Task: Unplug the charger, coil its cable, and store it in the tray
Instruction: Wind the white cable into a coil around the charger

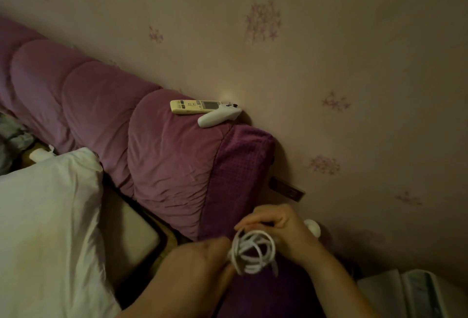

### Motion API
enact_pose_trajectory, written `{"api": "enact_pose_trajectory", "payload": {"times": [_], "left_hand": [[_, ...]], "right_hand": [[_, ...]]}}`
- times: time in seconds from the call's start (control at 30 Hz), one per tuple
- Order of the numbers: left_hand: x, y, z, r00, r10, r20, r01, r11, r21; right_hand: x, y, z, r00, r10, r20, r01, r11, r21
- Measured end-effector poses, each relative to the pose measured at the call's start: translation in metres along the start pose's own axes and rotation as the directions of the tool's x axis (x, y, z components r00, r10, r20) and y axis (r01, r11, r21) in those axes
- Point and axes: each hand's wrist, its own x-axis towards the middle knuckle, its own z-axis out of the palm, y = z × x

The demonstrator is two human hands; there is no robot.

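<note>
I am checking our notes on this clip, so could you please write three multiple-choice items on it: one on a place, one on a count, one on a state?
1. Where does the remote lie?
A. on top of the purple headboard
B. on the pillow
C. on the floor

2. How many hands touch the cable?
A. none
B. one
C. two

3. What state is the cable in?
A. stretched straight
B. wound into loops
C. hanging from the wall socket

Answers:
1 A, it rests on the headboard's top near the wall.
2 C, the left hand and right hand both grip it.
3 B, white loops sit between the hands.
</note>
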Motion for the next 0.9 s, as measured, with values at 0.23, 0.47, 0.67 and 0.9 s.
{"api": "enact_pose_trajectory", "payload": {"times": [0.23, 0.47, 0.67, 0.9], "left_hand": [[0.008, -0.021, -0.001, 0.899, -0.383, -0.213, 0.387, 0.922, -0.024], [0.002, -0.026, 0.017, 0.996, 0.055, 0.077, -0.073, 0.963, 0.259], [-0.001, 0.000, 0.024, 0.968, -0.177, 0.177, 0.184, 0.982, -0.027], [0.007, -0.003, 0.010, 0.852, -0.519, 0.073, 0.201, 0.194, -0.960]], "right_hand": [[-0.029, -0.009, 0.063, 0.978, 0.202, 0.048, -0.163, 0.891, -0.424], [-0.021, -0.070, 0.030, 0.953, 0.191, 0.233, -0.083, 0.909, -0.408], [0.007, -0.042, -0.020, 0.915, 0.163, 0.369, -0.181, 0.983, 0.014], [-0.015, 0.006, 0.043, 0.974, 0.207, 0.093, -0.213, 0.699, 0.683]]}}
